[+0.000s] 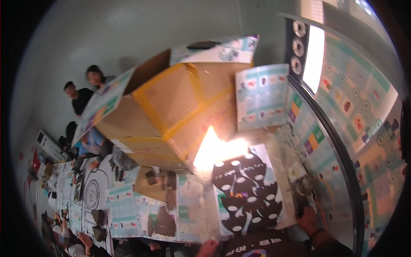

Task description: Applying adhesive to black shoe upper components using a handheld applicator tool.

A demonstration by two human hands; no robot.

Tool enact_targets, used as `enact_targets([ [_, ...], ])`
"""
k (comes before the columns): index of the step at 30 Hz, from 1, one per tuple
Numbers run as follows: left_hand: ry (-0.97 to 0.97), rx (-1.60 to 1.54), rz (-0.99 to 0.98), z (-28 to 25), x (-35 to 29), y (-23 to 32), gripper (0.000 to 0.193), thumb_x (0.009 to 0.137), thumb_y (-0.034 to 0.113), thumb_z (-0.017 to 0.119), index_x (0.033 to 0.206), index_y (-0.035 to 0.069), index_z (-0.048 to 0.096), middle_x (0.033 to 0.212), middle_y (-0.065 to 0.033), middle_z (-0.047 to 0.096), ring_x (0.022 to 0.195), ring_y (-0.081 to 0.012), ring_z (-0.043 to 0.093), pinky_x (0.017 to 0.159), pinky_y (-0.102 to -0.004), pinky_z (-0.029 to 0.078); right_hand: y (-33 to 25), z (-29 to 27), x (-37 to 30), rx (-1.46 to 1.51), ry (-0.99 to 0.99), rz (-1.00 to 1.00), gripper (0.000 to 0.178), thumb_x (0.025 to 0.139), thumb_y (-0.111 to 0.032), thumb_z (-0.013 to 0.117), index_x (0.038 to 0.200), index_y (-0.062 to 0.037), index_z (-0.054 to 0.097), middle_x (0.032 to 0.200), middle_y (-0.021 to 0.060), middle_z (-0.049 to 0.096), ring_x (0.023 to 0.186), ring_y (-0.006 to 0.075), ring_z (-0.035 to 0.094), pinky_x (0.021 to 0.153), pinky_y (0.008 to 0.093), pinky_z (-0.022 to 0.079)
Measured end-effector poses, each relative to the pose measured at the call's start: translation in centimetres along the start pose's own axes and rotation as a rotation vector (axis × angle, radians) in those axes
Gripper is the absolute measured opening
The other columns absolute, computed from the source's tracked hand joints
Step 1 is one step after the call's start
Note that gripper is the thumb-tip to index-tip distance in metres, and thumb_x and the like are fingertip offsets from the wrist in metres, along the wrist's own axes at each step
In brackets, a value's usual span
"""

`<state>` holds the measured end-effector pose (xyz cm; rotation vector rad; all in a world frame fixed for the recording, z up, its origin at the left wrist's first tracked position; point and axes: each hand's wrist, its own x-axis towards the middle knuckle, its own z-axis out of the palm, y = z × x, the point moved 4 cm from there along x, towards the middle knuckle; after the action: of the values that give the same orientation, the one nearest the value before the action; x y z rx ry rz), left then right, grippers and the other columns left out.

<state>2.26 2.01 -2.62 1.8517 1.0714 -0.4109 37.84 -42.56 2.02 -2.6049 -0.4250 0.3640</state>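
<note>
My left hand (208,247) is low in the picture, left of my dark shirt, blurred and partly cut off, so its fingers cannot be told apart. At the right end of the table, my right hand (306,218) curls its fingers against a dark and silvery object (304,188) of unclear kind. Between my hands and the big box lie black sheet pieces (246,192) with scalloped edges and white oval spots. They rest on a white printed sheet (262,150), and a bright patch of light washes out the area behind them.
A large brown cardboard box (171,103) with yellow tape stands behind the black pieces. A printed sheet (262,96) stands upright beside it. Dark pieces (165,220) lie on printed sheets at left. Several people (83,92) are at the left. Papered panels (342,111) stand at right.
</note>
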Motion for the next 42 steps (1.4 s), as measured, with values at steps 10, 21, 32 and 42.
enact_targets([
  [10, 0.076, -0.019, 0.165, 0.9, 7.2, 10.9, 0.044, 0.095, 0.042, 0.069, 0.116, 0.003, 0.071, 0.105, -0.0162, 0.076, 0.096, -0.0284, 0.074, 0.088, -0.0391, 0.057, 3.6, 0.5, 0.7, -0.345, 0.062, 0.234, 0.071, 0.080, -0.049, 0.078, 0.130, -0.0042, 0.056, 0.134, 0.0210, 0.053, 0.123, 0.0416, 0.050, 0.104, 0.0534, 0.042],
  [21, 0.048, 0.236, 0.496, -0.7, 12.7, 22.8, 0.041, 0.093, 0.038, 0.071, 0.119, 0.005, 0.071, 0.113, -0.0164, 0.070, 0.098, -0.0316, 0.071, 0.088, -0.0420, 0.056, -7.4, 1.4, 11.9, -0.010, 0.281, -0.122, 0.058, 0.073, -0.015, 0.072, 0.127, -0.0016, 0.057, 0.123, 0.0209, 0.060, 0.119, 0.0424, 0.055, 0.101, 0.0502, 0.045],
  [32, 0.151, 0.667, 0.754, 0.1, 21.5, 35.7, 0.057, 0.089, 0.043, 0.073, 0.132, 0.007, 0.063, 0.147, -0.0158, 0.052, 0.137, -0.0345, 0.047, 0.111, -0.0519, 0.040, -22.8, 8.4, 27.5, -0.288, -0.218, -0.574, 0.082, 0.089, -0.048, 0.070, 0.153, -0.0049, 0.042, 0.166, 0.0180, 0.029, 0.153, 0.0367, 0.028, 0.120, 0.0519, 0.029],
  [42, 0.031, 0.948, 0.654, 2.3, 26.3, 37.7, 0.084, 0.092, 0.059, 0.063, 0.153, 0.004, 0.042, 0.165, -0.0173, 0.028, 0.156, -0.0325, 0.017, 0.126, -0.0537, 0.012, -18.4, 8.8, 30.6, -0.388, -0.253, -0.418, 0.091, 0.091, -0.066, 0.060, 0.157, -0.0081, 0.039, 0.168, 0.0134, 0.027, 0.157, 0.0319, 0.020, 0.126, 0.0551, 0.017],
])
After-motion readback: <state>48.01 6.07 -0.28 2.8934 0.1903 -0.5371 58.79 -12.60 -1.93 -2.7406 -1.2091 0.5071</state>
